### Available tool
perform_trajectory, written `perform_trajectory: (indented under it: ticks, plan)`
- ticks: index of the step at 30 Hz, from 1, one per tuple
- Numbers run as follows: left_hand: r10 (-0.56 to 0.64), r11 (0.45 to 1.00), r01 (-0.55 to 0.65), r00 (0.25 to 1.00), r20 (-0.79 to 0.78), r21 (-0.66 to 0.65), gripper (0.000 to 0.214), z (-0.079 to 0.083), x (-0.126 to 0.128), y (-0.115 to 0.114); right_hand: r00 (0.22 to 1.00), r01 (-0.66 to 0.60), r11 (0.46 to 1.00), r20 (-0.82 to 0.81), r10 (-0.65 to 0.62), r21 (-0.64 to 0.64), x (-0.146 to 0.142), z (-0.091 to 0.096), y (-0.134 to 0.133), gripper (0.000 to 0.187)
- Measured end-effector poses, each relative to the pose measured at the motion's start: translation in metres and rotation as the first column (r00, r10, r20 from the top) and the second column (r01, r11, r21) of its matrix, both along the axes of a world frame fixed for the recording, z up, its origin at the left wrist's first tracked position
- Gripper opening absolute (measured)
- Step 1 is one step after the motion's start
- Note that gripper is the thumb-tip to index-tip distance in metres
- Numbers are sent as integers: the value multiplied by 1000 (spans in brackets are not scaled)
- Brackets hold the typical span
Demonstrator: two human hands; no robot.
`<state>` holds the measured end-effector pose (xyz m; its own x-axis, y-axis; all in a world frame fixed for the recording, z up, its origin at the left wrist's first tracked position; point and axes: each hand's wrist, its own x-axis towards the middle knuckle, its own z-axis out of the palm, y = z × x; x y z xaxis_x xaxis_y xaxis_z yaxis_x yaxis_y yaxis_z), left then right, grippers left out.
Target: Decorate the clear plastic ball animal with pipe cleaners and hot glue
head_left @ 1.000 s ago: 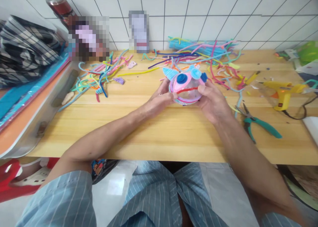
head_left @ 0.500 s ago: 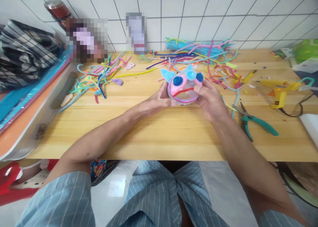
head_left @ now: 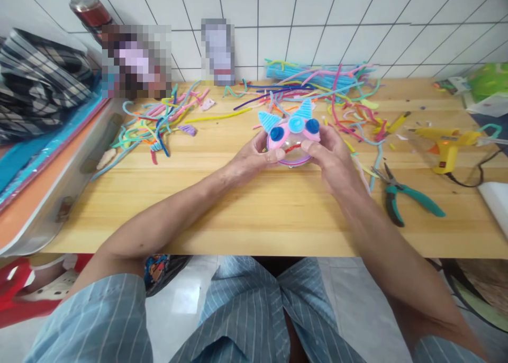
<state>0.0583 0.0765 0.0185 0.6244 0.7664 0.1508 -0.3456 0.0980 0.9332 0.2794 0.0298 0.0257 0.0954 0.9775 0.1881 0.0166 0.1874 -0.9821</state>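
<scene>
Between both hands, over the wooden table (head_left: 238, 215), is a small round clear craft figure (head_left: 289, 139) made with pipe cleaners. It has blue pointed ears, dark blue round eyes on pink patches, a light blue disc between them and a red mouth strip. My left hand (head_left: 256, 154) grips its left side, thumb on the lower front. My right hand (head_left: 331, 151) grips the right side, its thumb at the end of the red strip. Fingers behind the figure are mostly hidden.
Loose pipe cleaners (head_left: 159, 122) lie at the left, with a blue bundle (head_left: 313, 74) by the tiled wall. Green-handled pliers (head_left: 416, 199) and a yellow glue gun (head_left: 446, 146) lie at the right. A plastic bin (head_left: 75, 178) lines the left edge.
The figure has turned and tilted in my hands, so its face now points more squarely toward me. My left thumb has come onto its front; my right thumb has shifted slightly left.
</scene>
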Motion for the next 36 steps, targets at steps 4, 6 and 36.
perform_trajectory:
  ticks: [4,6,36]
  plan:
    - [4,999,-3,1000,-17,47,90,-3,-2,3,999,30,998,-20,-31,-47,-2,-1,0,55]
    - [5,999,-4,1000,-28,35,87,-4,-3,4,999,44,998,-22,-45,-46,-3,-3,0,54]
    - [66,996,-68,997,-27,-66,81,1,3,-7,989,45,997,136,-53,55,-8,-16,-2,54]
